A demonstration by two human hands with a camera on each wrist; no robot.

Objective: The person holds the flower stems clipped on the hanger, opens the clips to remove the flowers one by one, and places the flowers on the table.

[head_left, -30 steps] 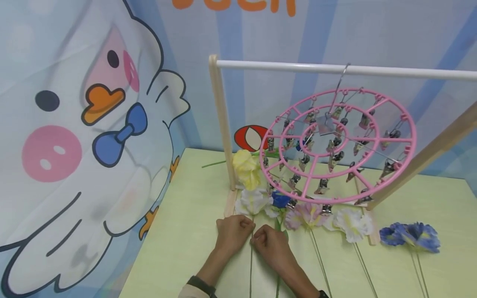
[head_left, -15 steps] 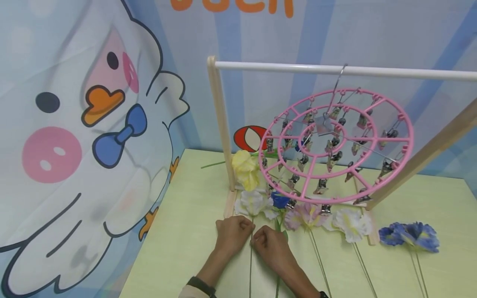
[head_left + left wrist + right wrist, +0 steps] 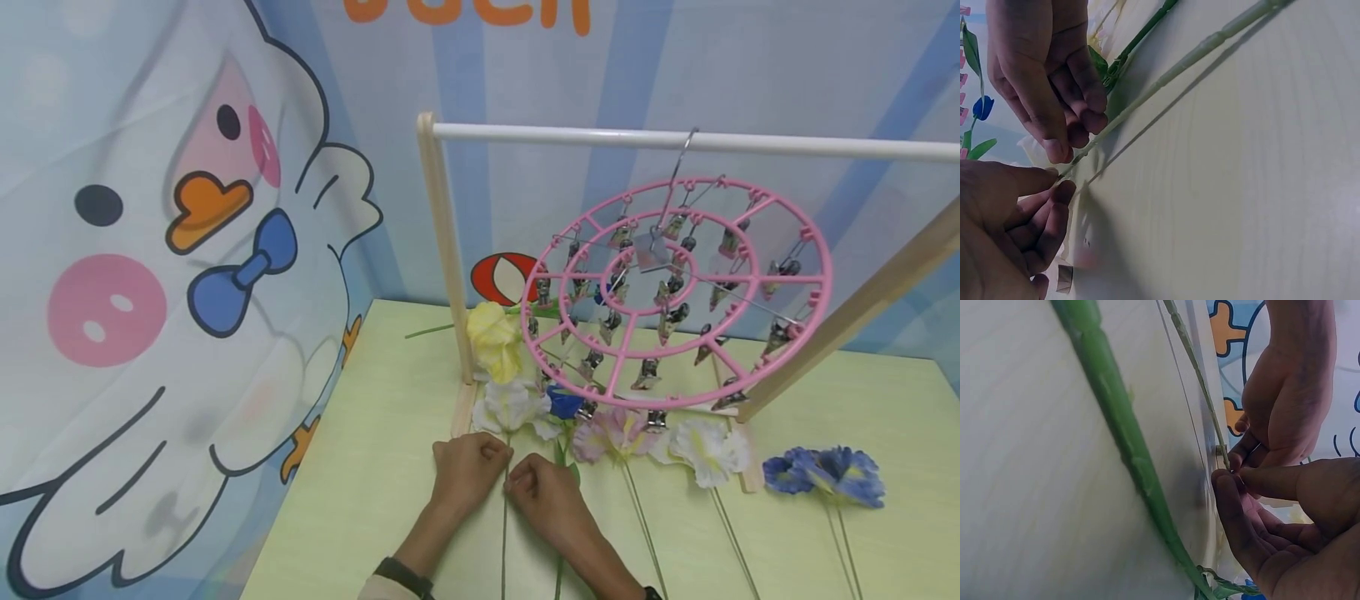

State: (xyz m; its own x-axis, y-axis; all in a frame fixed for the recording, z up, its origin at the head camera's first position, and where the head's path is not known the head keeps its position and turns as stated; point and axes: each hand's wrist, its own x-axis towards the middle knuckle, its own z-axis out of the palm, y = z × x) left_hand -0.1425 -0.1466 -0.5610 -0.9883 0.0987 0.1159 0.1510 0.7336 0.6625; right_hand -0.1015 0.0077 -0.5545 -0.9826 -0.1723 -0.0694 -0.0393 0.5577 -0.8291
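Note:
A white artificial flower [image 3: 504,408] lies on the table with its long thin stem [image 3: 505,542] running toward the person. My left hand [image 3: 468,471] pinches this stem just below the bloom, thumb against fingertip. Slightly lower on the same stem, my right hand [image 3: 551,500] has its thumb and forefinger together on it. From the left wrist, the stem [image 3: 1179,69] rises slightly off the tabletop and casts a shadow. The right wrist view shows both hands' fingertips close together on the stem [image 3: 1200,378], their pinch partly covering it.
Right of the hands lie a blue flower [image 3: 564,402], a pink flower [image 3: 618,433], another white flower [image 3: 708,452] and a purple-blue flower [image 3: 843,475]. A yellow flower [image 3: 495,342] is by the rack post [image 3: 447,250]. Above hangs a pink clip hanger [image 3: 757,279].
Both hands stay at the same place on the stem. The head view shifts only very slightly.

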